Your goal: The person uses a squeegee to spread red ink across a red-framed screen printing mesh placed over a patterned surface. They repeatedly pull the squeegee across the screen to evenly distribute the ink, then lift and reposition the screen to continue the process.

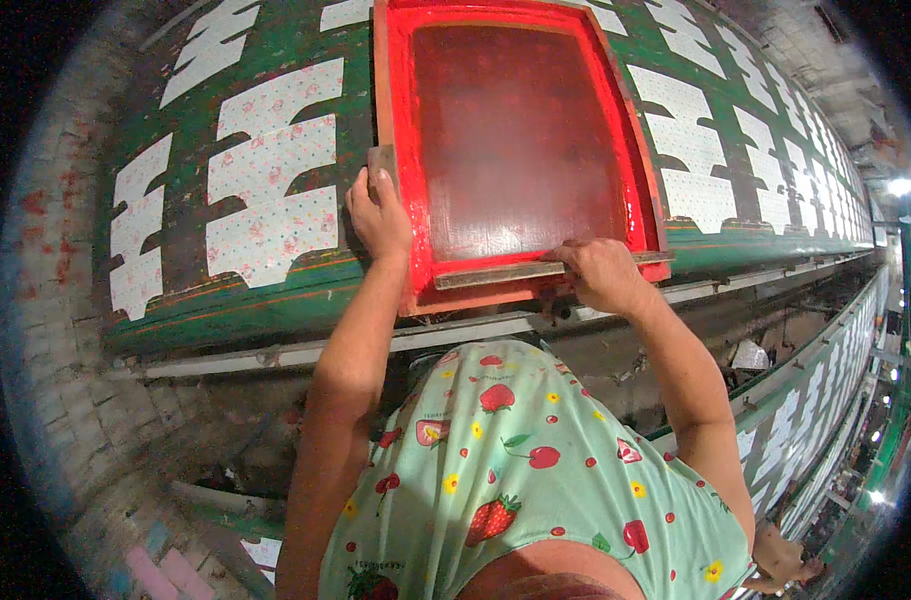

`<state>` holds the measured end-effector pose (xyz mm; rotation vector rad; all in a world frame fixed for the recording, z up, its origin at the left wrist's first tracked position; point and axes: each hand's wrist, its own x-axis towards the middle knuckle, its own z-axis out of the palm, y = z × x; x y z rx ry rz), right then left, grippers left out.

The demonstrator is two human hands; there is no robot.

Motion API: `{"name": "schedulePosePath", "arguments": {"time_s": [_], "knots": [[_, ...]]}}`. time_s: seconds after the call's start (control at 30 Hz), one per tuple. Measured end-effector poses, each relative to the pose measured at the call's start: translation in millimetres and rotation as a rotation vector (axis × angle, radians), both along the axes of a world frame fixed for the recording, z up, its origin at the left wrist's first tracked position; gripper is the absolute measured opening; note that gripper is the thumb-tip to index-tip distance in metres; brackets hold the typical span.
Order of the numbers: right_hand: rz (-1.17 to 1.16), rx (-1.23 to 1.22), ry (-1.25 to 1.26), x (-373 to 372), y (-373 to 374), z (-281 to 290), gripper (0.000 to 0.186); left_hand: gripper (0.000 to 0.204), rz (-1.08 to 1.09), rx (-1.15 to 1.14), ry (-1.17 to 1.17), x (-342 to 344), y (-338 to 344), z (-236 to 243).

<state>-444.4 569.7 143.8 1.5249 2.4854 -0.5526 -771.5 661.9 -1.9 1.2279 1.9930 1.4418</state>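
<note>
A screen-printing frame (636,150) with red-smeared borders lies on the long green table in front of me. Its mesh (521,140) looks dark red and shiny in the middle. My left hand (381,218) grips the left side of the frame by a small wooden piece (381,160), thumb on top. Along the frame's near edge lies a narrow wooden squeegee (501,275). My right hand (601,275) is closed around the squeegee toward its right end, with the fingers curled and partly hidden. Whatever is under the frame is covered by it.
White printed fabric pieces (276,190) lie on the green table (276,305) left of the frame, and more fabric pieces (681,150) run off to the right. A metal rail (486,328) follows the near edge. Another table (806,430) and a person (781,560) are at the lower right.
</note>
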Motion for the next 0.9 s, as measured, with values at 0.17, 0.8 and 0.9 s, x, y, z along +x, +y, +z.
{"name": "schedulePosePath", "arguments": {"time_s": [0.17, 0.8, 0.9], "knots": [[-0.043, 0.099, 0.034, -14, -34, -15, 0.056, 0.059, -0.020, -0.005, -0.039, -3, 2, -1], [0.040, 0.584, 0.155, -10, 177, -83, 0.045, 0.052, -0.008, -0.098, 0.025, -1, -6, 5], [0.044, 0.584, 0.080, -10, 248, -88, 0.046, 0.052, -0.012, -0.010, -0.036, -1, -9, -2]]}}
